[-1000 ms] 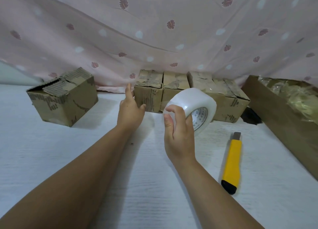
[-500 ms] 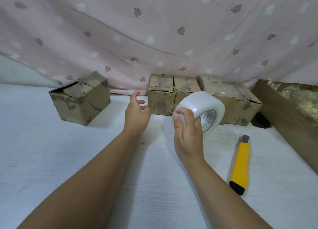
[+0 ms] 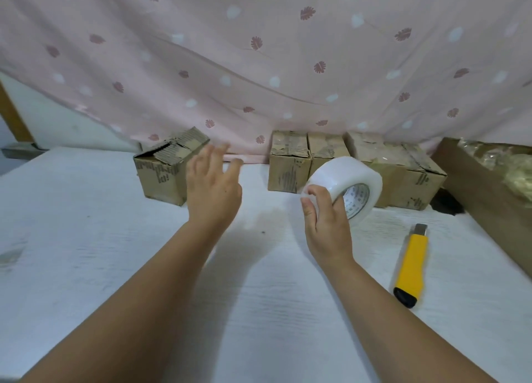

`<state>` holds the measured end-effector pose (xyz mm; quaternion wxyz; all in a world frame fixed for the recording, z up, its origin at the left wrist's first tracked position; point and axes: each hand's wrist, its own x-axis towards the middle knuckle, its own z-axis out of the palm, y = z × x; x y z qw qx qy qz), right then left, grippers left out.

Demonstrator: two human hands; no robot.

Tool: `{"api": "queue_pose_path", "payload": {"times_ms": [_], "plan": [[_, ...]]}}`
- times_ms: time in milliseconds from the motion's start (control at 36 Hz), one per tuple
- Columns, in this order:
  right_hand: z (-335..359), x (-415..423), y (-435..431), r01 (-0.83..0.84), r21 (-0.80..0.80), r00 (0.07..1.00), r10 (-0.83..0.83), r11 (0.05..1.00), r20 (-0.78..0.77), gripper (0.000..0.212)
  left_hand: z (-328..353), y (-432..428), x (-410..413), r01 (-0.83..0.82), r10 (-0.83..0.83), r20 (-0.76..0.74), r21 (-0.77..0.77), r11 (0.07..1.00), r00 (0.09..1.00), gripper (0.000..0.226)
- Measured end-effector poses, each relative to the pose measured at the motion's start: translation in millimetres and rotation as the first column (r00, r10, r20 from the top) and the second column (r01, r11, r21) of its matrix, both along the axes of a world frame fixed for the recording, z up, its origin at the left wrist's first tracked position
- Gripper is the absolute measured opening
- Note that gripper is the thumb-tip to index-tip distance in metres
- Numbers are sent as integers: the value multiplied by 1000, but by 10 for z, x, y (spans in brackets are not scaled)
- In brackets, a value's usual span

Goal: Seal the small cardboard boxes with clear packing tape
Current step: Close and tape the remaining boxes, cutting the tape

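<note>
"Head view, near end first: what sits closest, taking the tape roll (image 3: pixel 342 181) as the mark?"

"Nearer than the roll and to its right, a yellow utility knife (image 3: pixel 410 267) lies on the white worktop (image 3: pixel 86 238), blade end pointing away. The right hand (image 3: pixel 328 224) is wrapped round the roll's near-left side. Its fingers curl over the rim and hold the roll up off the worktop, printed core facing right."

"And the other hand?"

"The left hand (image 3: pixel 213 187) hangs to the left of the roll, fingers spread and slightly blurred, gripping nothing."

"Which box does the coming move turn on?"

"My guess is the loose box (image 3: pixel 161 175), left of the roll and a little farther back. It stands skewed, one corner toward the person, and its ragged top flaps do not lie flat. It is just beyond the left hand, so that hand is clearly the nearer; the right one is busy. Whether they touch I cannot tell."

"Farther still?"

"Directly behind the roll, a row of boxes (image 3: pixel 290 167) stands against the pink patterned cloth (image 3: pixel 259 66)."

"What differs from half a second ago?"

"Then the left hand was lower, its fingers closer together, close to the row's left-end box. Now it is higher and further left of the roll, over toward the loose box. The grip on the roll is unchanged."
</note>
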<state>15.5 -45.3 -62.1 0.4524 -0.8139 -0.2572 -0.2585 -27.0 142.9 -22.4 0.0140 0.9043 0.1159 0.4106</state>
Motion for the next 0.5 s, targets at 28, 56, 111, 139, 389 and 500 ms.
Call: {"api": "queue_pose_path", "payload": {"times_ms": [28, 56, 111, 139, 389, 500], "plan": [[2, -8, 3, 7, -3, 1000, -7, 1000, 2, 31, 27, 61, -23, -63, 62, -35, -24, 998, 997, 39], [0, -10, 1, 10, -6, 1000, -10, 1000, 4, 31, 56, 123, -36, -128, 124, -71, -47, 991, 990, 39], [-3, -21, 2, 2, -13, 1000, -2, 1000, 15, 27, 122, 278, -65, -236, 224, -132, -87, 968, 966, 40], [-2, -24, 0, -2, -19, 1000, 3, 1000, 23, 26, 148, 361, -74, -273, 255, -156, -107, 956, 954, 44], [32, -40, 45, 30, -119, 994, -18, 992, 104, 19, 132, 600, -150, -283, 249, -160, -244, 928, 955, 68], [10, -34, 44, 52, -110, 998, -46, 993, 53, 23, 131, 277, -22, 9, -39, -99, -284, 959, 994, 50]]}}
